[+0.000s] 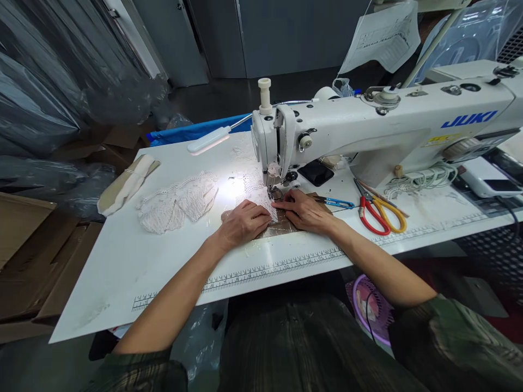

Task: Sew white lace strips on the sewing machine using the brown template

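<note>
At the far left of the white table (106,272), a tied cloth bundle (129,185) lay near the edge; a knock could have tipped it off. Beside it sat a loose lace pile (178,201), whose open mesh appeared liable to snag if dragged.

The left hand (245,224) lay palm down, its fingers close together at the edge of the lace piece (258,195); whether they pinched it could not be told. That piece lay between the hands, running up to the presser foot (273,193) of the sewing machine (335,128). Uneven pressure from the two sides could have skewed or puckered it.

The right hand (304,211) had its index finger extended onto the lace, near the foot; its grip could not be told. Drifting inward would have risked a needle injury.

Further right, blue snips (335,203) lay just beside that hand and scissors (378,215) beyond; a backward sweep could have struck either.
</note>
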The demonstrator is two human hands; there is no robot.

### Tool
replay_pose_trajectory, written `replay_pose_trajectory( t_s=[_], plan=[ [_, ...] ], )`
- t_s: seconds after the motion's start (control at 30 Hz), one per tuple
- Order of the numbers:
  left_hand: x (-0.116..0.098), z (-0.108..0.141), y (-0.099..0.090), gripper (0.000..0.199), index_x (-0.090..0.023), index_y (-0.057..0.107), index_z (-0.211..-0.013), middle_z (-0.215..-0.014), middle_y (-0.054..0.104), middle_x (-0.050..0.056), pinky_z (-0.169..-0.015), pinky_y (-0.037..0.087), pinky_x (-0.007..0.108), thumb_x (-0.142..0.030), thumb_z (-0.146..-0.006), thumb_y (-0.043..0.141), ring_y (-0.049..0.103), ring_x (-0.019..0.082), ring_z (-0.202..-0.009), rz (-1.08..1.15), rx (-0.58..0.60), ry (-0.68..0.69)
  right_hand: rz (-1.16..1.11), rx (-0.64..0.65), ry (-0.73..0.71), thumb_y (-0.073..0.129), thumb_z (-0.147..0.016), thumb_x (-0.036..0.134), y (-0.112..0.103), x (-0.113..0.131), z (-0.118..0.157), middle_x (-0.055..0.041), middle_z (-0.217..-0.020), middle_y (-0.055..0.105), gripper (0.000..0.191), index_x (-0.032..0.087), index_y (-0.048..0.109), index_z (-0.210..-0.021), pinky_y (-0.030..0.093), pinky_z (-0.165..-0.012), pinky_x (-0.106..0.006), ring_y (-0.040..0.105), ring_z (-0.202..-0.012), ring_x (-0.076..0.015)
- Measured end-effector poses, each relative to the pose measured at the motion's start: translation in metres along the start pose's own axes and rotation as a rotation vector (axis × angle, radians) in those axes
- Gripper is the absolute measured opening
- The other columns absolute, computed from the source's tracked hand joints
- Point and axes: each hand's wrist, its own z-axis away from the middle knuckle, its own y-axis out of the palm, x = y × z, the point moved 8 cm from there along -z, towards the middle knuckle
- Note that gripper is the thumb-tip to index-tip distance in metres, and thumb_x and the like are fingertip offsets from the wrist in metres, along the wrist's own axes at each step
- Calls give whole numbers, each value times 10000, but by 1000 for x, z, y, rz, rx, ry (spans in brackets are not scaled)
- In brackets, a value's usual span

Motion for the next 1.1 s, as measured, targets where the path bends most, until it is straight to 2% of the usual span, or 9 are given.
replay_pose_trajectory(
  t_s=[0.17,0.3,0.4,0.47,0.57,0.7,0.83,1.1],
  plan=[
    [-3,0,0,215,-176,706,-920,-944,739,59,-732,518,345,-178,-1001,507,666,168,-782,-26,35,-3,-11,8,-40,522,-932,166,-3,5,1,-97,-1070,559,380,277,729,-1230,558,-857,-401,584,-938,-212],
    [-7,-6,2,237,-158,725,-915,-909,724,77,-756,503,367,-211,-966,500,647,173,-737,-51,163,-9,31,17,-83,550,-921,171,-4,9,1,-104,-1072,565,350,262,746,-1196,557,-822,-382,582,-935,-215],
    [-8,-13,6,227,-173,725,-810,-787,690,54,-779,484,387,-237,-900,527,603,169,-665,-55,270,1,81,29,-85,556,-919,172,-5,12,1,-108,-1078,570,350,263,737,-1205,554,-802,-382,576,-927,-219],
    [-7,-17,7,225,-177,706,-730,-735,664,43,-780,472,388,-240,-868,540,577,165,-636,-50,299,8,102,39,-78,557,-923,175,-5,13,1,-115,-1085,569,354,252,725,-1224,553,-800,-386,576,-921,-220],
    [-2,-18,4,198,-183,703,-738,-750,665,39,-783,467,383,-242,-852,552,575,166,-647,-9,267,-23,104,64,-69,558,-924,172,-4,15,0,-125,-1091,566,354,239,712,-1235,551,-808,-400,577,-928,-229],
    [1,-12,0,177,-203,720,-874,-844,687,45,-816,478,397,-246,-875,549,620,190,-750,75,214,-60,105,89,-48,548,-920,167,-2,16,-2,-128,-1091,570,362,235,694,-1244,546,-820,-414,576,-950,-243],
    [2,-8,1,197,-172,713,-968,-922,690,71,-835,492,402,-240,-868,558,636,215,-825,67,229,-76,143,107,-17,508,-924,159,-1,16,-5,-123,-1060,573,376,232,673,-1255,538,-813,-397,568,-947,-241],
    [8,-8,6,274,-136,695,-1053,-988,679,111,-790,479,427,-287,-907,518,610,235,-800,21,232,-109,194,171,32,446,-966,212,3,12,-12,-128,-1039,575,372,232,603,-1303,502,-741,-367,558,-883,-243]
  ],
)
